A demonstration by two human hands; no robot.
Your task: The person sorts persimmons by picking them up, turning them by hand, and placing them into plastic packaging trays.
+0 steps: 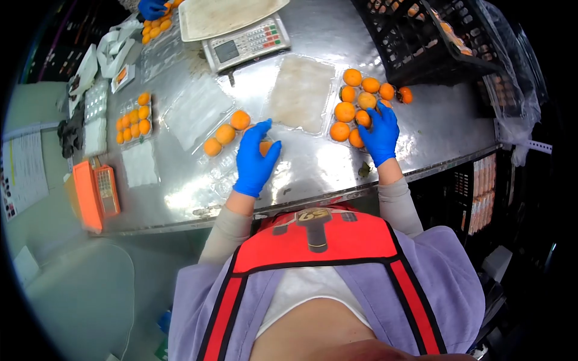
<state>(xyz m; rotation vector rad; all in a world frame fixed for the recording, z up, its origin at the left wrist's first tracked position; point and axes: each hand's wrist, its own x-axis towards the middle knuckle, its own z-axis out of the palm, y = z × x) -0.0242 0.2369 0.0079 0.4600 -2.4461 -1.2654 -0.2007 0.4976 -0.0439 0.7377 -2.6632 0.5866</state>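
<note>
My left hand (257,157), in a blue glove, is over a clear tray (226,171), its fingers bent around an orange fruit (265,148) that shows between thumb and fingers. Three more orange fruits (225,134) lie in a slanting row at the tray's far side. On the right, my right hand (380,133), also gloved in blue, reaches over the near right side of another clear tray filled with several orange fruits (344,112). Its fingertips touch a fruit (363,118) there; the palm side is hidden.
A scale (247,42) stands at the back of the metal table (301,162). Black crates (433,42) are at the right. A filled tray (133,120), an orange box (88,195) and empty trays lie left. Another person's blue-gloved hand (153,8) is at the top left.
</note>
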